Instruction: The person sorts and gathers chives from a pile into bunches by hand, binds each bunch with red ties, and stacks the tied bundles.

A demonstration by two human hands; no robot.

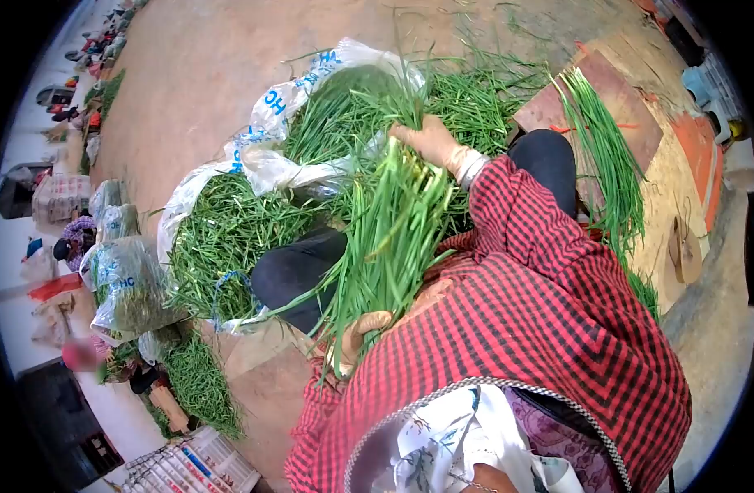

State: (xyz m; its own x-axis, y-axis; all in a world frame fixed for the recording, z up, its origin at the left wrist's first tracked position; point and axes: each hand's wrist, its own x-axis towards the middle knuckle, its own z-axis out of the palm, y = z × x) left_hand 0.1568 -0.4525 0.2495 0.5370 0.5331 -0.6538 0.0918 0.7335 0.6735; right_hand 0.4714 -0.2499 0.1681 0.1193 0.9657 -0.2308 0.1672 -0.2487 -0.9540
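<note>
A large bundle of long green stalks (393,234) slants across my lap, its pale cut ends up near my right hand. My left hand (362,335), in a pale glove, is curled round the bundle's lower, leafy part. My right hand (430,141), also gloved, is closed on loose green blades at the bundle's top; its fingertips are partly hidden. Beyond it lies an open white plastic bag (274,107) with blue print, full of loose greens (332,119). More cut greens (237,218) fill a second opening by my left knee.
At the right, a neat bundle (599,140) lies across a reddish board (640,123). Sandals (684,251) lie beyond it. Loose greens (475,103) spread ahead. At the left are filled plastic bags (126,283), a heap of greens (198,382), a white crate (200,464) and other people.
</note>
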